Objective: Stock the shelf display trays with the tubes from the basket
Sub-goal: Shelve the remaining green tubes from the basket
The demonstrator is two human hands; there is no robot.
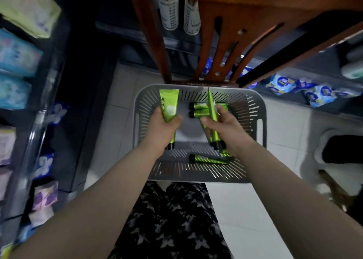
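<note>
**Insp:** Hands, status?
**Me:** L hand wrapped round one green tube, cap down, over the basket. R hand grips a bunch of tubes, edge-on; count unclear.
**Insp:** Stock left?
**Me:** Loose tubes on basket floor.
**Insp:** Risk?
**Me:** R bunch could slip on the lift: too many, smooth skins. Trays not ID'd in view.
</note>
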